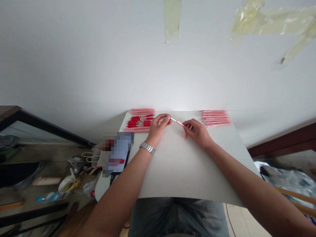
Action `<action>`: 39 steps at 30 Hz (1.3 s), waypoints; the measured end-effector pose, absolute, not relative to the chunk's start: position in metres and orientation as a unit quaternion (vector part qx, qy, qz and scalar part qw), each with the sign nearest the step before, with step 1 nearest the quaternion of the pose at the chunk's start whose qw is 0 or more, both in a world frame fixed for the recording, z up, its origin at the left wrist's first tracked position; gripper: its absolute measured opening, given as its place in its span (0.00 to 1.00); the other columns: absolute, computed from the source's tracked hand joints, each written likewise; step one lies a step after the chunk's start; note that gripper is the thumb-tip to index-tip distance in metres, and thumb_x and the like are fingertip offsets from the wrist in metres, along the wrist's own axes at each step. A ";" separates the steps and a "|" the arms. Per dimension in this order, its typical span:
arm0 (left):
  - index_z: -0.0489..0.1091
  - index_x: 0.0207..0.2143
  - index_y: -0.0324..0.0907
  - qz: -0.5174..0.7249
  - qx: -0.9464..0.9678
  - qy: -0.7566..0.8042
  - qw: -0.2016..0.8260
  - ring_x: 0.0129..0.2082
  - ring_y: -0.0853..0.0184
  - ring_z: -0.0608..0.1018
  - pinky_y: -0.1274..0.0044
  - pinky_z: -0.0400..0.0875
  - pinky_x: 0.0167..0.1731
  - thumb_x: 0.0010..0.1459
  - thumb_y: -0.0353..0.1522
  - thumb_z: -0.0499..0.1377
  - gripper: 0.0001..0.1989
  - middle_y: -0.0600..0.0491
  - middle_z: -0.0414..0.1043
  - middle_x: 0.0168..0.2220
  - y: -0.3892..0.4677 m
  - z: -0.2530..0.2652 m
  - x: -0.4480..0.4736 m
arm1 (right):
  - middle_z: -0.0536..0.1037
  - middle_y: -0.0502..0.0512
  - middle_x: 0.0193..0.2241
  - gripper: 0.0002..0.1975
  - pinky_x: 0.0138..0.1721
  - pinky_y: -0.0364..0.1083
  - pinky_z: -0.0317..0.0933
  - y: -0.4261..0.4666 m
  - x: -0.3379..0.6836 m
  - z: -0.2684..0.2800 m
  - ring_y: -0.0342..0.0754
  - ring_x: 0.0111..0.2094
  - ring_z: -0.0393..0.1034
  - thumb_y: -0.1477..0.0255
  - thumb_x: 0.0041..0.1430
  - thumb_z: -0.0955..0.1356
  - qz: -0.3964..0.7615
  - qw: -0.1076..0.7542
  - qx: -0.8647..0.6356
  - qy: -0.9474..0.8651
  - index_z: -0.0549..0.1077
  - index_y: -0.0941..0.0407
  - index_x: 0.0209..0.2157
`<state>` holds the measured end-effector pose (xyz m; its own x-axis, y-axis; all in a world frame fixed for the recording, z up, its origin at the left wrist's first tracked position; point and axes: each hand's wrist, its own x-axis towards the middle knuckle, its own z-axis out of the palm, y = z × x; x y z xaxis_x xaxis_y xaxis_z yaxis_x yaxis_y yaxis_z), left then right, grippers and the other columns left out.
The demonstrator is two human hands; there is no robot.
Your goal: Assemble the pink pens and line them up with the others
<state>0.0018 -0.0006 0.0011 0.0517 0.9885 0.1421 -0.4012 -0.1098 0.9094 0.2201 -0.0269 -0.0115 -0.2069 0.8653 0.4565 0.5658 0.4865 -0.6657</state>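
A slim white-and-pink pen [179, 123] spans the gap between my two hands above the white table. My left hand [161, 123], with a metal watch on the wrist, pinches its white end. Closed on the pink end is my right hand [196, 131], its fingers curled and partly hidden. A small red piece [185, 135] shows just below those fingers; whether they hold it I cannot tell. Beside my left hand lie several red pens [138, 123] with dark tips. Pale pink pen-like sticks [143, 111] lie behind them, and more lie in front.
Several pink pens [215, 118] form a row at the table's back right, near the wall. A phone-like device [119, 153], blurred out, rests at the left edge of the white table [182, 171]. Left on the floor are cables, a cup [66, 185] and a bottle [50, 197].
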 end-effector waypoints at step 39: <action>0.75 0.56 0.51 0.192 0.940 0.269 0.084 0.55 0.56 0.71 0.61 0.66 0.58 0.71 0.44 0.53 0.18 0.46 0.68 0.55 -0.041 0.001 0.033 | 0.80 0.55 0.38 0.13 0.40 0.51 0.70 -0.026 0.226 -0.010 0.50 0.38 0.75 0.59 0.66 0.68 0.190 0.549 -0.547 -0.603 0.76 0.52 0.43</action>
<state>0.0333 -0.0412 0.0007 0.7815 0.5382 0.3156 0.4738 -0.8411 0.2609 0.2258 -0.0258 -0.0103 0.2003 0.8680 0.4544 0.4511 0.3300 -0.8292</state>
